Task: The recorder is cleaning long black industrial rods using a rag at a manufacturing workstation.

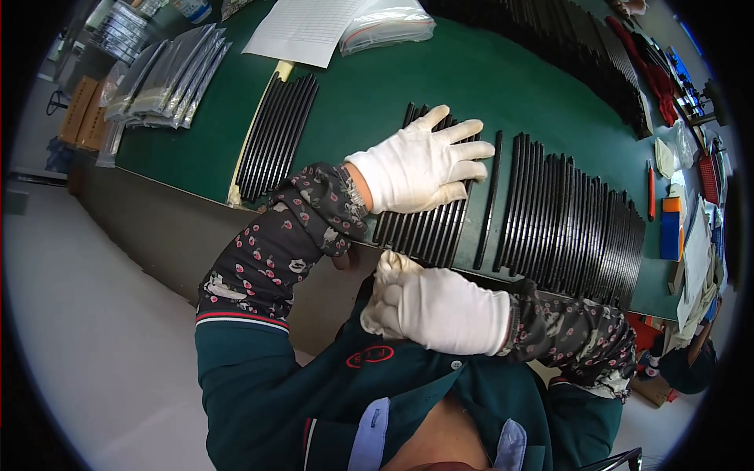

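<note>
My left hand [424,166], in a white glove, lies flat with fingers spread across a row of thin black rods [424,236], covering their middle part. Below it, at the table's near edge, my right hand [436,308] is curled closed in a white glove close to my shirt. Whatever its fingers may hold is hidden; a crumpled pale bit shows at their top. A single black rod [489,200] lies apart, just right of the row. Further right, a larger group of black rods [569,224] lies side by side.
On the green table [345,102], another group of black rods [279,137] lies at left beside a pale strip. Paper [302,31] and plastic bags [389,27] sit at the back. Bagged packs [169,78] lie far left, a long dark stack [561,51] back right, a red pen [650,191] right.
</note>
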`<move>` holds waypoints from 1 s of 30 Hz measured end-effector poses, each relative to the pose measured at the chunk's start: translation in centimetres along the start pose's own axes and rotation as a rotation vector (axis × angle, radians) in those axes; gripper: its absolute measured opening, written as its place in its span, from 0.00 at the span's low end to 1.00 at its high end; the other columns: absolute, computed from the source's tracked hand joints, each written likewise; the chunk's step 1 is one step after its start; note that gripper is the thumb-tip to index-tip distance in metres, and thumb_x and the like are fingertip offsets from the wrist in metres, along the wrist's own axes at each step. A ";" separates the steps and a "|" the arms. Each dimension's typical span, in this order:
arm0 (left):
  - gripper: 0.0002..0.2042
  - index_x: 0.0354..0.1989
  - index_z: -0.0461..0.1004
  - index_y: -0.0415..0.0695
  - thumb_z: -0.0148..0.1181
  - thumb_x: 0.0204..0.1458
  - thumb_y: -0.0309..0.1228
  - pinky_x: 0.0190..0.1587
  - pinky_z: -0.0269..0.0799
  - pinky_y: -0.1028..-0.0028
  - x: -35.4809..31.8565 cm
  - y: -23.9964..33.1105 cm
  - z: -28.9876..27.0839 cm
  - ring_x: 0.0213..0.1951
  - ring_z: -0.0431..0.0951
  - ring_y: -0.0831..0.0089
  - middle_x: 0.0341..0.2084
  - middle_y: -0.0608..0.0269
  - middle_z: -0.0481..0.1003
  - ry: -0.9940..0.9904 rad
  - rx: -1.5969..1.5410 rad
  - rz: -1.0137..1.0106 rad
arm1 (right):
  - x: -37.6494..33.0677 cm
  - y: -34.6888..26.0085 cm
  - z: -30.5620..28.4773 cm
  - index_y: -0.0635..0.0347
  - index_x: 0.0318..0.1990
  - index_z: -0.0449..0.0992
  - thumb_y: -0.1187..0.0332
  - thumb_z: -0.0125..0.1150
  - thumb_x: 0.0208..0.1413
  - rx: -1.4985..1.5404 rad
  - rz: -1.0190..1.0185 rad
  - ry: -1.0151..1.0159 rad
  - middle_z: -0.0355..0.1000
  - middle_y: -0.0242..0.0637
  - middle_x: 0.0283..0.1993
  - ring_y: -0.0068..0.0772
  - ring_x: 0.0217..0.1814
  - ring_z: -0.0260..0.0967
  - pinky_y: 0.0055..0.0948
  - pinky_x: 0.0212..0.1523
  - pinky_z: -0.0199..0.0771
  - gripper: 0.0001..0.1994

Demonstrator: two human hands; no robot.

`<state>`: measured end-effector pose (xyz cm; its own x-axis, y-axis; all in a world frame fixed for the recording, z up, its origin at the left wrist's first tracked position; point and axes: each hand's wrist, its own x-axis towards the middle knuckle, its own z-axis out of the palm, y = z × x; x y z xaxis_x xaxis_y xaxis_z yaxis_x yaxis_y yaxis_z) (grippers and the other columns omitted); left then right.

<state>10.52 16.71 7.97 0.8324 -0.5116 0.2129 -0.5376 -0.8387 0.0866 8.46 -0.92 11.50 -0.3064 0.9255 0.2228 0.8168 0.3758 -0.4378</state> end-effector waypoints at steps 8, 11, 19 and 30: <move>0.21 0.56 0.69 0.52 0.57 0.53 0.41 0.66 0.51 0.47 -0.6 -0.6 -0.5 0.67 0.55 0.60 0.64 0.64 0.59 -0.042 -0.016 -0.002 | -1.1 0.4 -0.9 0.56 0.34 0.72 0.64 0.54 0.52 0.114 0.049 -0.013 0.69 0.35 0.30 0.35 0.30 0.72 0.29 0.27 0.74 0.07; 0.23 0.58 0.67 0.53 0.57 0.52 0.41 0.66 0.50 0.47 -2.0 -1.1 -0.9 0.67 0.54 0.60 0.65 0.63 0.58 -0.054 -0.012 -0.027 | -2.2 0.4 -4.3 0.56 0.35 0.73 0.67 0.59 0.49 0.179 0.106 -0.013 0.70 0.34 0.33 0.34 0.34 0.72 0.29 0.30 0.75 0.07; 0.26 0.59 0.66 0.53 0.57 0.52 0.47 0.67 0.48 0.49 -0.5 -1.0 -0.3 0.69 0.52 0.62 0.64 0.64 0.59 -0.095 0.067 -0.028 | -2.3 5.6 -3.7 0.56 0.38 0.74 0.70 0.62 0.49 -0.046 0.283 0.423 0.69 0.37 0.30 0.42 0.33 0.71 0.34 0.34 0.74 0.08; 0.13 0.44 0.73 0.49 0.56 0.53 0.40 0.67 0.49 0.49 -0.1 -0.7 0.0 0.67 0.55 0.62 0.62 0.65 0.62 -0.002 -0.032 -0.013 | -0.4 4.2 -2.0 0.58 0.37 0.72 0.66 0.60 0.49 -0.100 0.114 0.096 0.70 0.36 0.31 0.36 0.32 0.71 0.32 0.34 0.73 0.10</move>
<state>10.77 17.38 7.89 0.8396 -0.5012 0.2097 -0.5308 -0.8389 0.1205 13.03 0.19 11.34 -0.1650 0.9512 0.2608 0.8896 0.2577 -0.3771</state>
